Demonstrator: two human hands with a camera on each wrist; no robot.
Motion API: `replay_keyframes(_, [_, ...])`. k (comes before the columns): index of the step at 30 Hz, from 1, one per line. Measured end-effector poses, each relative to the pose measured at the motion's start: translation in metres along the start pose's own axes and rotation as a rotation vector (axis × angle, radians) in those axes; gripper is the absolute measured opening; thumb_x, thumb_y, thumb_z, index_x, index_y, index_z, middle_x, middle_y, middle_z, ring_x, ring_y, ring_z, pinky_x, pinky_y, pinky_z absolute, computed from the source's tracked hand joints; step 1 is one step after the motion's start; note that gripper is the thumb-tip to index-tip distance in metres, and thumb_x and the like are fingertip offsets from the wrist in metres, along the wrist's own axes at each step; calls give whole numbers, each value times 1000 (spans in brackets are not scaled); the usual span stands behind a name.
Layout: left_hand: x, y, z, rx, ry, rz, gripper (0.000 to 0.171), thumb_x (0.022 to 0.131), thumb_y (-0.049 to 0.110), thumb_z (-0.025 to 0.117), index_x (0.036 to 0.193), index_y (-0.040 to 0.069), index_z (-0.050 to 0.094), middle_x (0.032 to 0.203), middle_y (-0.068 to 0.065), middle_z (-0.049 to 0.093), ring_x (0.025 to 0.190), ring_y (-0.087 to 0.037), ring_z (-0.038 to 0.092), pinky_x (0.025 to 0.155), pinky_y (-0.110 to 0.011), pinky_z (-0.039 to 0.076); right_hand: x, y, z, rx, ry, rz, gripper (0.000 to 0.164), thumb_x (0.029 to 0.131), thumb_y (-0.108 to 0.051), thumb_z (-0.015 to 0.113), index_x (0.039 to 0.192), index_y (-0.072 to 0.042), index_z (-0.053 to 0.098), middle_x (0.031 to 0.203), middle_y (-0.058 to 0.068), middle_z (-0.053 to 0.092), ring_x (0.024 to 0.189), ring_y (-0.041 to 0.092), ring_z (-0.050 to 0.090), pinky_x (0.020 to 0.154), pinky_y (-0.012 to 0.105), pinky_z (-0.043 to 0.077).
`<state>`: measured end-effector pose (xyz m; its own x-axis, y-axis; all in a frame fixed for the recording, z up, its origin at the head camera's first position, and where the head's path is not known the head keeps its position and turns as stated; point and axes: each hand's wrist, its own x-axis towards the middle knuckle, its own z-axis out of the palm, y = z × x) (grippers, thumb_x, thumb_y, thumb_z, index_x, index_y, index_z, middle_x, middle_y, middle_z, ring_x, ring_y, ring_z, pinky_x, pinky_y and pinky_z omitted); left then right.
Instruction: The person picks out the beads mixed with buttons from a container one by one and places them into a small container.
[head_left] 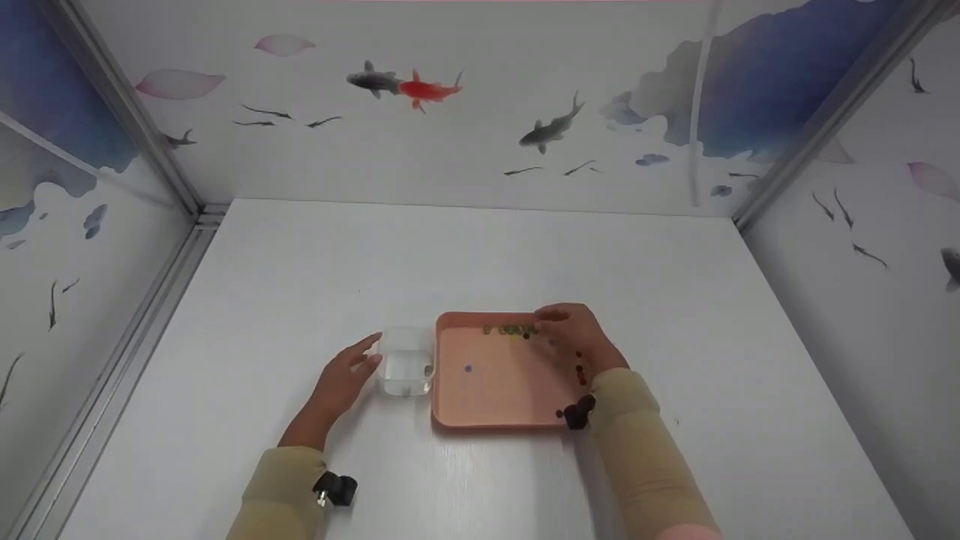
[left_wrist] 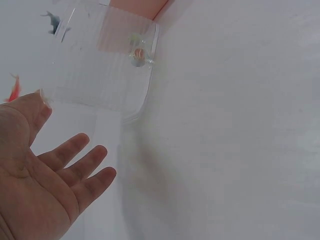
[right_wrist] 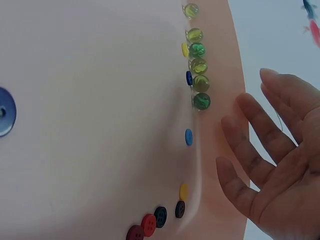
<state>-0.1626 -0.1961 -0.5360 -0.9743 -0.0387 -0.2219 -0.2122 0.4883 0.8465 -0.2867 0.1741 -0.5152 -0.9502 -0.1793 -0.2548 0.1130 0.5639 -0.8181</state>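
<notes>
A clear plastic box [head_left: 405,364] stands against the left side of a pink-orange tray [head_left: 495,409]. My left hand [head_left: 346,382] is beside the box, fingers spread, with a fingertip right at its edge. Inside the box, low on one side, shows a marble [left_wrist: 138,56]. My right hand [right_wrist: 280,155] hovers at the tray's far right rim, fingers loosely extended and nothing held. Several green and yellow glass marbles [right_wrist: 199,66] line the tray's far wall near its fingertips, with a dark blue button [right_wrist: 189,78] next to them.
A blue button [head_left: 468,368] lies alone in the tray's left part. Black and red buttons [right_wrist: 148,225] lie along the tray's right side, with a light blue button [right_wrist: 188,137] and a yellow button [right_wrist: 183,192] by the far wall. Printed panels [head_left: 480,150] enclose the white table [head_left: 315,255].
</notes>
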Motion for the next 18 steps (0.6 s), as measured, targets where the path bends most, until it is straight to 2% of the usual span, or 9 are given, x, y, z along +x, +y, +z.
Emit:
replay_keyframes(5, [1,-1,-1,-23,-8,27,49,103,29,48,149,17,39,154,-16,33,137,-40,36,108,-59,32,0,-1,1,-61,-11,-48,31,91,-13,66,121,-4,67,127,16,61,116,31,57,90,43,53])
replay_keyframes(12, [1,0,-1,5,-1,18,49,103,31,47,149,17,38,154,-17,32,137,-40,37,109,-59,30,1,-6,2,-174,-10,12,36,89,-14,66,125,-8,65,129,14,61,120,31,54,100,47,45])
replay_keyframes(18, [0,1,0,16,9,36,50,102,33,48,149,17,39,154,-17,33,136,-41,38,109,-59,30,2,-8,4,-196,-15,45,36,88,-10,65,124,-9,67,127,12,62,118,29,55,99,47,45])
